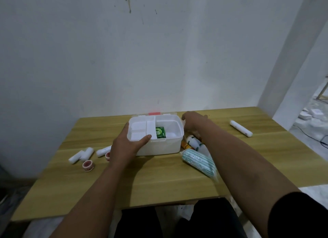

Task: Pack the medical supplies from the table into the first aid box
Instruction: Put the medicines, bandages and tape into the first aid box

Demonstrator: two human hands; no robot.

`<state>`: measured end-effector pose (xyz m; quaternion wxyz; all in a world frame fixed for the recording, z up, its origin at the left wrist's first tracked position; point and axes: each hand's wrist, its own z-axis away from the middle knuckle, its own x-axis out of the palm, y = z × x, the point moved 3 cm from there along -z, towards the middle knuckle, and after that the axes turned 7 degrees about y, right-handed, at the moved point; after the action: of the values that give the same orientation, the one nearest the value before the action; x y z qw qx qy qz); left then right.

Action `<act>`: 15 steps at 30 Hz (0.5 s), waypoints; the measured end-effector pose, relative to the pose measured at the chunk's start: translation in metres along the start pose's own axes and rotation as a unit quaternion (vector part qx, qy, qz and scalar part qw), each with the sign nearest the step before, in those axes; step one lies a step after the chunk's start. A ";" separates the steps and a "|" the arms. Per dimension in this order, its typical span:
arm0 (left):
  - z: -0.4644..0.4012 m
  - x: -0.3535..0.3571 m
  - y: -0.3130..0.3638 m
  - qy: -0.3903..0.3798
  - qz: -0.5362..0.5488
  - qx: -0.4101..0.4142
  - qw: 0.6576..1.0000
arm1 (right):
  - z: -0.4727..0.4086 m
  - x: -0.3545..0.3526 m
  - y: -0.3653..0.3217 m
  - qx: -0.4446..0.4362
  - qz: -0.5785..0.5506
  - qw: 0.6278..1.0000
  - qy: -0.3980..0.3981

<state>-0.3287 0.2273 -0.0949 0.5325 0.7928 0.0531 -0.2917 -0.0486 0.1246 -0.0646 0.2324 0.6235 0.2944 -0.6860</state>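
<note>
The white first aid box (165,145) stands open in the middle of the wooden table (159,181), with a white divided tray over its left half and a green carton (160,132) inside. My left hand (126,144) grips the box's front left corner, thumb over the rim. My right hand (192,122) rests against the box's right end, fingers spread. White gauze rolls (81,155) and two red-and-white tape rolls (88,165) lie left of the box. A striped teal packet (199,162) and small bottles (192,143) lie to the right.
A long white roll (241,128) lies alone at the far right of the table. A white wall rises directly behind the table. My dark-clothed legs show beneath the near edge. Cluttered floor is visible beyond the table's right side.
</note>
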 end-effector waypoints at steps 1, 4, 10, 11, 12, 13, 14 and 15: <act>0.000 0.001 0.000 0.004 0.002 0.003 1.000 | -0.002 -0.007 0.004 0.008 0.008 1.000 0.003; 0.000 0.001 0.000 0.007 0.001 0.004 1.000 | -0.007 -0.032 0.015 0.020 0.019 1.000 0.014; 0.000 0.000 -0.001 -0.003 -0.010 -0.016 1.000 | 0.001 -0.099 0.015 -0.005 -0.047 0.996 0.081; 0.000 0.000 0.000 -0.003 -0.010 -0.013 1.000 | 0.005 -0.108 0.012 -0.016 -0.063 0.994 0.087; 0.000 0.000 0.000 -0.003 -0.010 -0.010 1.000 | 0.008 -0.115 0.008 -0.031 -0.077 0.993 0.086; 0.000 0.000 0.001 -0.002 -0.010 -0.006 1.000 | 0.013 -0.119 0.002 -0.047 -0.093 0.992 0.074; -0.001 0.001 0.000 -0.001 -0.012 -0.004 1.000 | 0.019 -0.120 -0.005 -0.063 -0.103 0.991 0.053; -0.001 0.001 0.000 -0.002 -0.015 -0.003 1.000 | 0.024 -0.120 -0.012 -0.079 -0.103 0.991 0.031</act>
<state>-0.3278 0.2281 -0.0951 0.5306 0.7897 0.0647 -0.3010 -0.0603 0.1106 0.0569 0.1998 0.5911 0.4170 -0.6609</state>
